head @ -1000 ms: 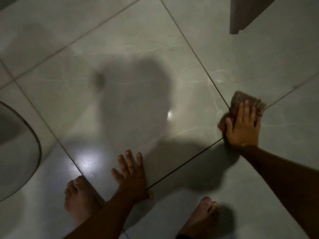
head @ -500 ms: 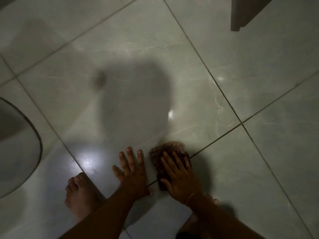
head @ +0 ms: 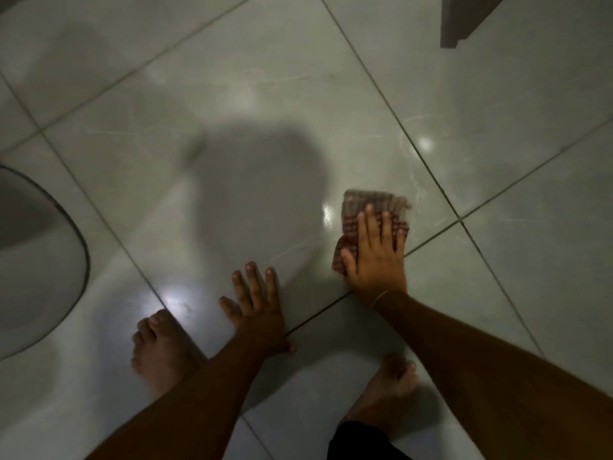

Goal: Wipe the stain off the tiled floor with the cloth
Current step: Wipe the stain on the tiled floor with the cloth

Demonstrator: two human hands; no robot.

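Bare arms and feet, thin gold bangle (head: 379,298) at right wrist.

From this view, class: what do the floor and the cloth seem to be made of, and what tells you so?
The floor: probably glazed ceramic or porcelain tile, grey with faint marble-like veins; it is glossy, showing bright light spots, and dark joint lines divide it. The cloth under the right hand: apparently woven fabric, striped or checked in reddish tones, with a frayed edge; blur hides its weave.

We're pressing the cloth (head: 371,210) onto the tiled floor (head: 282,94).
Right hand (head: 376,257) is lying flat on it beside a grout line; left hand (head: 257,308) is bracing, fingers spread, between both bare feet.
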